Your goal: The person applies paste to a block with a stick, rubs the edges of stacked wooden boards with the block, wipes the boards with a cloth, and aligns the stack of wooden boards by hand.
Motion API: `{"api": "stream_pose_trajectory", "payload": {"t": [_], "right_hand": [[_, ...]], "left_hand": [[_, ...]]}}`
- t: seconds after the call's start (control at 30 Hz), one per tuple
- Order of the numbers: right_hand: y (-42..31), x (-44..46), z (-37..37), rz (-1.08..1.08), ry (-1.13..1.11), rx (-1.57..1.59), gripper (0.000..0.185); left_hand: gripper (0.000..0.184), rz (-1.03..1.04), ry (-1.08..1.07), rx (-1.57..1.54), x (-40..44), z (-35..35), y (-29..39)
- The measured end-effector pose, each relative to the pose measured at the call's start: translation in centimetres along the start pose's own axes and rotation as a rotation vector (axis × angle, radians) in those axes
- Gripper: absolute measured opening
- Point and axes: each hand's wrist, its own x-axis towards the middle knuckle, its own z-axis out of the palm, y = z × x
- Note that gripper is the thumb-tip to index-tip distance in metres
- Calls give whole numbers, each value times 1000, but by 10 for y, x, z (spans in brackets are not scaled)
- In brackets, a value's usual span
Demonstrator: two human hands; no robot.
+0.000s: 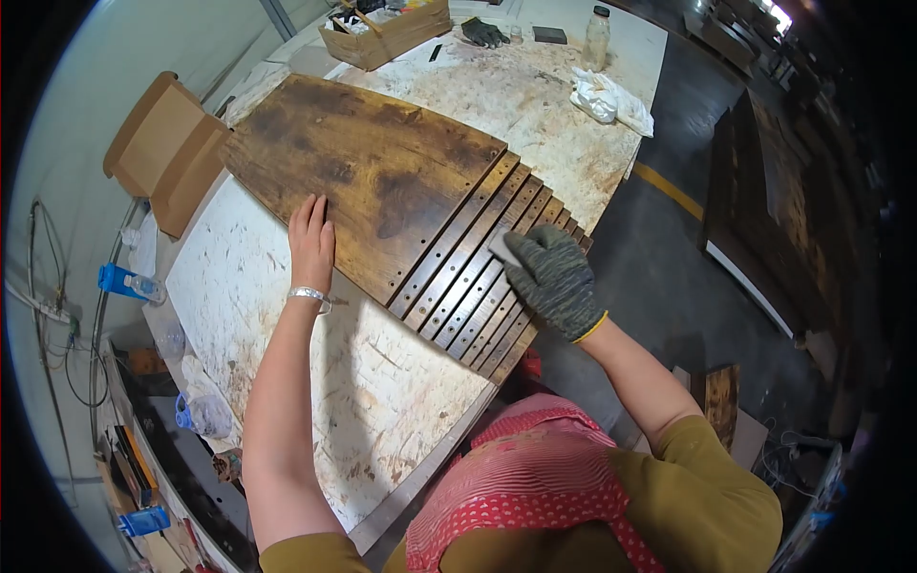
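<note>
Several brown stained wooden boards (373,162) lie stacked and staggered on the white, stained table, their stepped ends dotted with small holes. My left hand (311,244), bare with a silver bracelet at the wrist, rests flat on the near edge of the top board, fingers extended. On my right hand (552,282) is a grey knitted glove with a yellow cuff. Its fingers are closed on a small light grey block (503,249), which touches the stepped board ends. The underside of the block is hidden.
An open cardboard box (164,153) stands at the left. At the back of the table (382,430) are a filled carton (387,36), a dark glove (484,32), a jar (597,40) and a white cloth (611,101). Dark panels (764,210) stand at the right.
</note>
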Motion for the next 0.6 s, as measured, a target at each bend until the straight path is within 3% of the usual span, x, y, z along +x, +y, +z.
{"api": "stream_pose_trajectory", "payload": {"t": [0.03,0.1,0.13,0.2,0.23,0.3,0.33,0.37,0.4,0.43,0.53,0.6], "right_hand": [[-2,4,-2,-4,5,-1,30],[-20,6,-3,-195,-159,-19,28],[-34,1,-4,-287,-140,60,26],[-34,-21,27,-74,-405,339,28],[-25,-14,21,-65,-401,334,28],[7,5,3,-281,-90,-13,31],[34,10,-4,-283,-174,-208,30],[57,18,-8,-199,-117,-306,31],[89,19,3,68,-165,-244,31],[114,22,-4,226,-71,-120,32],[130,18,-19,465,-55,-4,34],[101,14,-29,-94,-107,-263,35]], "left_hand": [[45,-6,-6,1,0,-2,1],[45,-4,-13,-2,-2,-1,1],[45,4,-22,10,-1,-1,-3],[46,24,-33,16,0,1,-5],[46,7,-47,27,0,-2,-3],[47,-21,-73,41,0,-5,1],[47,-16,-82,42,0,-5,1],[47,-5,-79,36,0,-6,1],[48,4,-72,30,0,-7,1],[48,0,-76,25,0,-8,3],[48,-21,-84,68,0,-9,6],[48,-8,-85,54,-2,-8,3]]}}
